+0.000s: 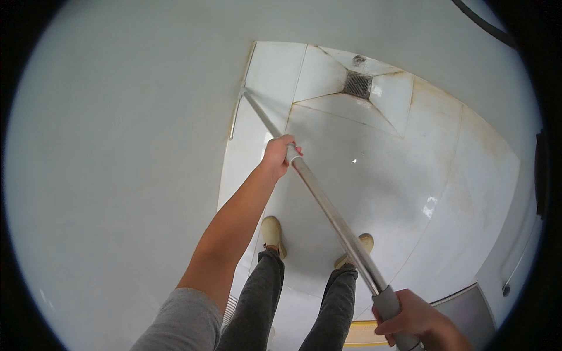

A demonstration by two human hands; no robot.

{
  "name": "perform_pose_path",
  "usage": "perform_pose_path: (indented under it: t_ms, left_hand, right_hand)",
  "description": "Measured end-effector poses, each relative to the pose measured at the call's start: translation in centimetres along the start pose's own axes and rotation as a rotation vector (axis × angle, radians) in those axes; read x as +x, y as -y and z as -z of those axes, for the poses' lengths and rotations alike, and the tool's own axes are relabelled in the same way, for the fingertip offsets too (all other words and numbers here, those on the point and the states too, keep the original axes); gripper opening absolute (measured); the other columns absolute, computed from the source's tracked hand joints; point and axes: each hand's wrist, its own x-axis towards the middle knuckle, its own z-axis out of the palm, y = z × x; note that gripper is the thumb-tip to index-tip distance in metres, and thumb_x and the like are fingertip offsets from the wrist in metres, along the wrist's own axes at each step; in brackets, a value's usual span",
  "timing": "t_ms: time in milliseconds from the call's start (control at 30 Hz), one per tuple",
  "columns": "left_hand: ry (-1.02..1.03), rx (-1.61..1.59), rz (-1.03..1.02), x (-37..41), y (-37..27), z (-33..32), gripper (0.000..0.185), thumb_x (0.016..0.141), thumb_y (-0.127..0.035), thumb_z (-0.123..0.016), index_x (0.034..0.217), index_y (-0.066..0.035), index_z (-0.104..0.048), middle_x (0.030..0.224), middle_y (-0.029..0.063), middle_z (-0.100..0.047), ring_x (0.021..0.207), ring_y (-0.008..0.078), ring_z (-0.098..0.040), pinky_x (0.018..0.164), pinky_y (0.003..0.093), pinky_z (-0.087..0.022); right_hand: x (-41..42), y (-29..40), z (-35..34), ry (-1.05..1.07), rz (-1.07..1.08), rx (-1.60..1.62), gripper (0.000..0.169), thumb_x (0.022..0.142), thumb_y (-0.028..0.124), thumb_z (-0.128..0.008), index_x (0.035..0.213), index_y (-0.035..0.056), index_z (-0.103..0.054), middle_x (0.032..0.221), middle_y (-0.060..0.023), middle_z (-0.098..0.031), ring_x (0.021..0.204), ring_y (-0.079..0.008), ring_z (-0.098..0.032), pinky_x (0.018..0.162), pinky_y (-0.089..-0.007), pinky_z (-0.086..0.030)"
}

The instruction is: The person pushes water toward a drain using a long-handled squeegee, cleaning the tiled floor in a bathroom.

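A long metal pole runs slantwise from the lower right to the upper left, part of a floor squeegee or flat mop. Around its grey middle joint my left hand is closed. Lower down, my right hand grips the thick grey handle end. At the far end, the narrow head lies along the seam where the left wall meets the white tiled floor. The head shows only as a thin strip, so its exact kind is unclear.
A square floor drain sits in sloped, brown-stained tiles near the far wall. My beige shoes stand on the floor under the pole. Smooth pale walls rise left and ahead. A yellow-edged item lies at the bottom, near a grey panel.
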Motion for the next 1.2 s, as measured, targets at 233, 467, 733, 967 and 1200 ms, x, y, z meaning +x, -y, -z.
perform_pose_path:
  t_ms: [233,467,733,967,1200]
  left_hand:
    - [0.08,0.001,0.017,-3.8,1.4,0.8,0.012,0.08,-0.012,-0.047,0.075,-0.001,-0.046,0.064,0.007,-0.046,0.056,0.0168,-0.049,0.057,0.0319,-0.046]
    - [0.051,0.01,-0.016,-1.7,-1.2,2.6,0.011,0.079,-0.011,-0.047,0.076,-0.001,-0.046,0.063,0.0072,-0.046,0.057,0.0172,-0.049,0.059,0.0323,-0.046]
    - [0.092,-0.037,0.028,-2.7,-3.6,0.0,0.011,0.077,-0.009,-0.046,0.076,0.002,-0.044,0.065,0.011,-0.048,0.058,0.0211,-0.051,0.056,0.0323,-0.048]
    - [0.076,-0.107,0.001,-2.1,-5.7,1.3,0.011,0.078,-0.008,-0.047,0.079,0.002,-0.042,0.069,0.0122,-0.049,0.06,0.0213,-0.051,0.058,0.0323,-0.048]
    - [0.115,-0.151,0.031,-1.2,-9.0,4.3,0.009,0.077,-0.007,-0.047,0.079,0.001,-0.042,0.07,0.0121,-0.049,0.062,0.0217,-0.052,0.061,0.0334,-0.048]
  right_hand:
    - [-2.6,-2.2,-2.7,-0.072,0.16,0.008,0.015,0.058,0.006,-0.06,0.063,0.0026,-0.047,0.051,-0.003,-0.046,0.04,-0.0118,-0.047,0.037,-0.0267,-0.038]
    - [-1.7,1.7,-3.0,-0.131,0.062,-0.076,0.017,0.06,0.001,-0.063,0.068,0.0007,-0.049,0.055,-0.005,-0.049,0.042,-0.015,-0.052,0.04,-0.025,-0.041]
    - [-5.0,3.0,-4.9,-0.132,0.031,-0.107,0.021,0.059,0.01,-0.065,0.072,0.0021,-0.049,0.06,-0.0049,-0.051,0.051,-0.0142,-0.05,0.047,-0.0272,-0.04]
    - [-6.3,6.0,-5.7,-0.128,-0.176,-0.178,0.029,0.06,0.015,-0.071,0.079,0.0039,-0.052,0.068,-0.0063,-0.054,0.063,-0.0165,-0.053,0.059,-0.0286,-0.043]
    - [-6.8,10.6,-8.5,-0.234,-0.339,-0.285,0.035,0.061,0.019,-0.076,0.086,0.0064,-0.054,0.076,-0.0059,-0.055,0.076,-0.0174,-0.054,0.069,-0.0306,-0.044]
